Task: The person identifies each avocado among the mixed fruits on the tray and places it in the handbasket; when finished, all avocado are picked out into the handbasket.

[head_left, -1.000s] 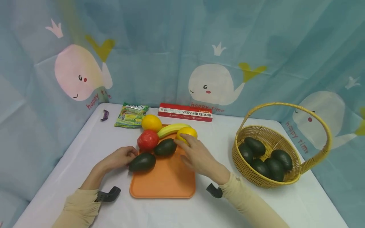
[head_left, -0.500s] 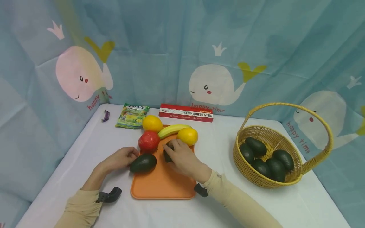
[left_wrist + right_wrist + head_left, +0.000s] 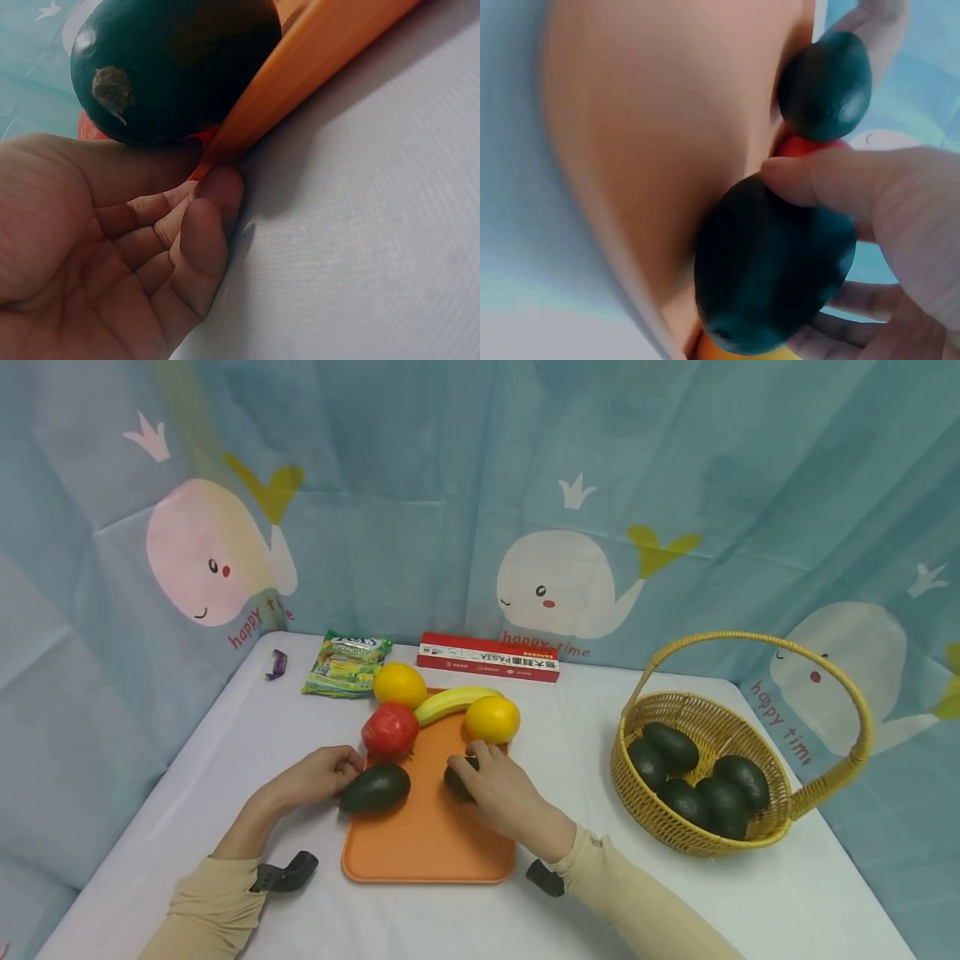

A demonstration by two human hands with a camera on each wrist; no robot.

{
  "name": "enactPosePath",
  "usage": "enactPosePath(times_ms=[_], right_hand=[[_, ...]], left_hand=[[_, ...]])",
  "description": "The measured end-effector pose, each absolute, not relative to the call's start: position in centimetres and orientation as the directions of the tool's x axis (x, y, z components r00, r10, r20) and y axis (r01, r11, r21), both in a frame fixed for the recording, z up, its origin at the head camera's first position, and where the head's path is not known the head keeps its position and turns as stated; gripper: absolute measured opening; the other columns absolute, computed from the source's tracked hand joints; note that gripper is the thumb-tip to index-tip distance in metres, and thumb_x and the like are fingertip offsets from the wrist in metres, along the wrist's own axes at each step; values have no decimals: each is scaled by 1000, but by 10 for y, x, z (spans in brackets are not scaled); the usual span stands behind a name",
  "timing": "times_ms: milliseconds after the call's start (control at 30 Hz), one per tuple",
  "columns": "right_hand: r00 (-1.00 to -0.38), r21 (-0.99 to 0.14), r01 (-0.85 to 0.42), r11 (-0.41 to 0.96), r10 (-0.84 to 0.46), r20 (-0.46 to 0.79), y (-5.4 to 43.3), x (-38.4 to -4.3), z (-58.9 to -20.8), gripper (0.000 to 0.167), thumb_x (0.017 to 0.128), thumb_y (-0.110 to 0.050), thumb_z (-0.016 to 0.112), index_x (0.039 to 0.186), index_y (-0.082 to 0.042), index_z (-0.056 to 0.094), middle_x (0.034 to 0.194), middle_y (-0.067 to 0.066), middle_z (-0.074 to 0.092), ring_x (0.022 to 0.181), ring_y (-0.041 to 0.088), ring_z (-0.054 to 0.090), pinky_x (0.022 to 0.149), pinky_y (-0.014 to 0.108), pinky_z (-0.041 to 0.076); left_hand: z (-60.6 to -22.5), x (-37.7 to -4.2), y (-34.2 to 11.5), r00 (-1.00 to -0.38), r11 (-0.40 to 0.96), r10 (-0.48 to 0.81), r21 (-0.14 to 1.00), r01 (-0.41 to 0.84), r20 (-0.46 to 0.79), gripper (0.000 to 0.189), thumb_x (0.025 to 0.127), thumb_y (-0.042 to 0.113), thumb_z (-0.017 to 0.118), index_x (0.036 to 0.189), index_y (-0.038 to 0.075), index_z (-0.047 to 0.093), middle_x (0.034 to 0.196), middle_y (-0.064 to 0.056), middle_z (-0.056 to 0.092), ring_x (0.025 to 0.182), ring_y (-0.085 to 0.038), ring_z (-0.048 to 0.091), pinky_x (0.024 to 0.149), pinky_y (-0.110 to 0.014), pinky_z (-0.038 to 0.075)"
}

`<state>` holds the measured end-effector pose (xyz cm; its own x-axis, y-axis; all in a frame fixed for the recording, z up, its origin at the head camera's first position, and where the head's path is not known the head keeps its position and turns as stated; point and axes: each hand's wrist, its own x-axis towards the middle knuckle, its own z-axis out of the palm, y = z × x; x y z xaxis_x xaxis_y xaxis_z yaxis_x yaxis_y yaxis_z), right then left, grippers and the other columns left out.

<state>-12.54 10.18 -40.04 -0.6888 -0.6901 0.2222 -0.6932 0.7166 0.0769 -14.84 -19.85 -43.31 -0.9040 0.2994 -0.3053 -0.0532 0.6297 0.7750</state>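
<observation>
My left hand (image 3: 318, 775) pinches the left rim of the orange tray (image 3: 427, 856); the left wrist view shows the thumb above the rim and curled fingers (image 3: 202, 232) below. Right beside it, a dark green avocado (image 3: 377, 787) lies over the tray's left edge. My right hand (image 3: 506, 793) grips a second avocado (image 3: 772, 262) above the middle of the tray, thumb on one side and fingers on the other. Behind the hands, a red round fruit (image 3: 390, 730), a banana (image 3: 453, 702) and two yellow fruits, one at right (image 3: 492, 720) and one at left (image 3: 400, 683), line the tray's far end.
To the right stands a wicker basket (image 3: 645, 818) with a tall handle, holding several avocados (image 3: 723, 806). At the table's back lie a green snack packet (image 3: 347, 667), a red pasta box (image 3: 487, 657) and a small purple wrapped item (image 3: 277, 664). A whale-print curtain surrounds the table.
My right hand has come down onto the avocado beside the red fruit, gripped it and shifted it to the right. My left hand has stayed at the tray's rim.
</observation>
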Motion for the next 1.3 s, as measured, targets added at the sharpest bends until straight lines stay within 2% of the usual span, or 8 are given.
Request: enactPosePath(times_ms=[133,233,467,600,700,967,1200,1300], right_hand=[[-730,-20,-675,737,-664,164,116,-114,-395,61,78,-30,80,132,-17,55,116,11,57,95,21,58,81,32,55],[-772,-136,-631,764,-601,209,137,-107,-383,65,77,-28,78,136,-18,54,118,9,55,96,19,58,82,33,55],[-854,-301,-419,857,-259,450,220,-98,-346,65,75,-19,78,135,-14,54,119,17,52,94,32,63,77,48,56],[-878,-357,-258,898,-63,475,264,-95,-340,64,79,-15,76,137,-12,51,123,22,49,100,44,59,77,61,49],[-889,-351,-158,923,21,457,287,-92,-345,64,80,-16,75,139,-9,49,126,27,48,97,49,58,73,63,47],[-911,-302,-83,950,50,409,310,-90,-357,65,82,-17,73,139,-3,46,129,32,47,101,53,55,73,64,45],[-927,-253,-151,956,-47,372,310,-97,-354,61,86,-18,71,142,-9,47,129,33,47,82,44,61,63,57,48],[-930,-219,-185,958,-98,355,311,-98,-352,61,85,-14,72,142,-9,48,130,30,49,87,46,61,68,58,49]], left_hand=[[-435,-148,-198,-903,626,298,778,-58,-308,21,92,7,52,110,-3,58,87,-8,63,76,-18,56,70,-29,49],[-435,-148,-196,-902,626,303,778,-54,-306,20,92,7,52,109,-2,59,86,-7,62,75,-18,55,70,-29,48],[-430,-150,-199,-901,630,325,776,-21,-288,19,92,7,51,108,-2,59,87,-8,62,75,-18,56,70,-30,48],[-425,-151,-205,-899,637,329,770,-16,-290,20,92,7,51,108,-3,58,88,-9,63,76,-18,56,69,-29,49],[-422,-153,-208,-897,638,332,770,-15,-293,21,92,7,51,109,-4,58,89,-9,64,76,-18,56,69,-30,50],[-423,-155,-207,-896,630,333,776,-20,-293,21,92,7,51,109,-4,58,88,-9,63,76,-18,56,69,-29,50],[-429,-151,-203,-894,618,330,785,-38,-303,20,93,7,50,109,-3,58,89,-8,62,77,-18,56,71,-30,50],[-430,-150,-201,-897,615,324,788,-44,-302,20,93,7,51,109,-3,58,88,-8,62,77,-18,56,71,-29,50]])
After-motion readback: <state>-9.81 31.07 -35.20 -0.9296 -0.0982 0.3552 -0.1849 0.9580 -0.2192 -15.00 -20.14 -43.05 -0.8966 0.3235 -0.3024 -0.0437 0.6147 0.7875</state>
